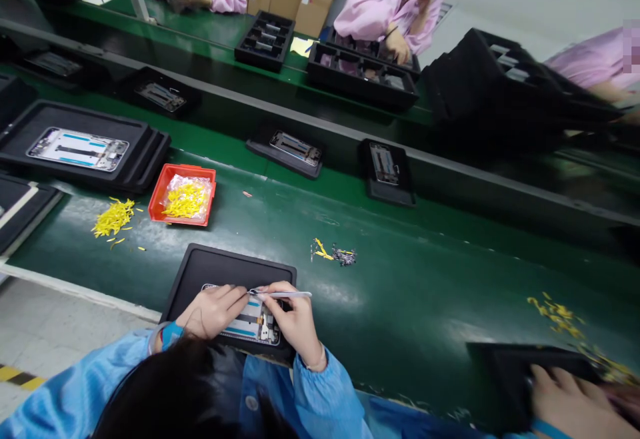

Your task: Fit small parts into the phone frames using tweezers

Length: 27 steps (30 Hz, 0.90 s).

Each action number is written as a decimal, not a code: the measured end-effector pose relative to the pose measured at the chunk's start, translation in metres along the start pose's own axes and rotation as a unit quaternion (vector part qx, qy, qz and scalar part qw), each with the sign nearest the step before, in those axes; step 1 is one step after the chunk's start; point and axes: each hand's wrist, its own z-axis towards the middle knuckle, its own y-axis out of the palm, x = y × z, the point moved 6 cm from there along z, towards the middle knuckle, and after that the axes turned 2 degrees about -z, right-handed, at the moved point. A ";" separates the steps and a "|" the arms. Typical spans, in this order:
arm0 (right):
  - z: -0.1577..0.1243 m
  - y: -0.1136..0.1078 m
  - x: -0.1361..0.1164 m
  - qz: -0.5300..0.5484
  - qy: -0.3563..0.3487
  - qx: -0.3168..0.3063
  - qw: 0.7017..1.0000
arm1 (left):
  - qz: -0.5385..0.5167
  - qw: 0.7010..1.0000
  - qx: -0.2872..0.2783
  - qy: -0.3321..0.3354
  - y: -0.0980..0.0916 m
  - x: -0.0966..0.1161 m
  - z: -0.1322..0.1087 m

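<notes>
A phone frame (245,328) with blue strips and a dark ribbon down its middle lies on a black foam tray (200,267) in front of me. My left hand (213,311) rests over the frame's left part, fingers together and bent onto its upper edge, the thumb hidden. In my right hand (296,322) are slim pale tweezers (300,294), pinched between thumb and fingers. The tweezer tip meets the frame's upper edge beside my left fingertips; any small part there is too small to make out.
A red bin (207,216) of yellow strips stands beyond the tray, beside a yellow pile (114,217). Small scraps (344,256) lie to the right. Stacked trays (150,152) fill the left. Phones on trays line the far belt. A co-worker's hand (570,399) is at lower right.
</notes>
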 end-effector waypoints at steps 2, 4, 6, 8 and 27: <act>0.000 0.000 0.000 -0.007 -0.003 -0.001 1.000 | 0.023 1.000 0.007 0.014 -0.001 0.003 0.000; -0.001 -0.001 0.001 -0.006 -0.003 -0.003 1.000 | 0.035 0.999 0.007 0.019 -0.001 0.003 0.000; -0.002 -0.002 0.003 0.003 0.003 -0.004 1.000 | 0.036 0.999 -0.001 0.018 0.001 0.002 0.000; -0.002 -0.002 0.005 0.009 0.006 -0.001 1.000 | 0.034 0.999 -0.009 0.018 0.003 0.002 0.000; -0.005 -0.003 -0.007 -0.045 -0.082 0.024 0.995 | 0.074 0.995 0.002 0.073 -0.002 0.007 0.000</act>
